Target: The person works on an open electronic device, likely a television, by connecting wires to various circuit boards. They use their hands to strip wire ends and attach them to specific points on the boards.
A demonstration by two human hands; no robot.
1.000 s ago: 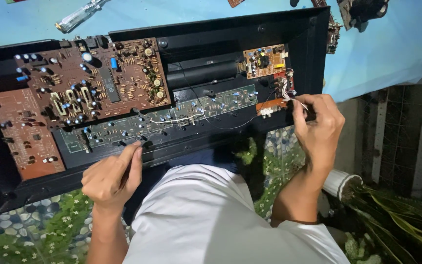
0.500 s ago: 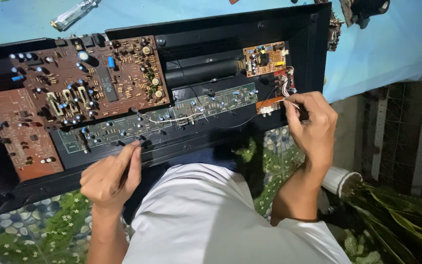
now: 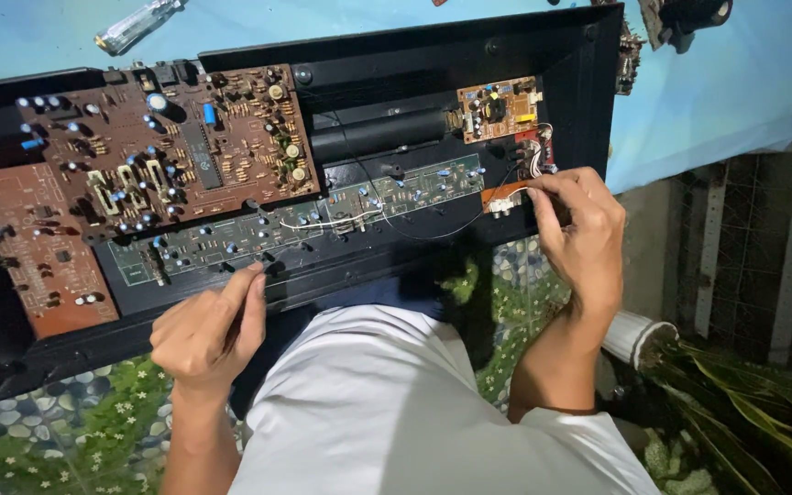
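Barely anything has shifted: my right hand (image 3: 577,240) still pinches the white wires (image 3: 535,163) at three o'clock, my left hand (image 3: 205,328) curls closed around a thin tool against the open black chassis (image 3: 543,55), boards still mounted.

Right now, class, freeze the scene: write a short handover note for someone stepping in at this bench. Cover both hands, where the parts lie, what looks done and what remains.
Left hand: fingers pinched on the front edge of the black casing, by the long green board; whether it holds a tool is unclear.
Right hand: fingers pinching a thin white wire at the small orange board.
Brown board and a small tan board sit inside the casing.
Done: casing is open, boards exposed.
Left: the wire at the orange board is in hand, not visibly fixed.
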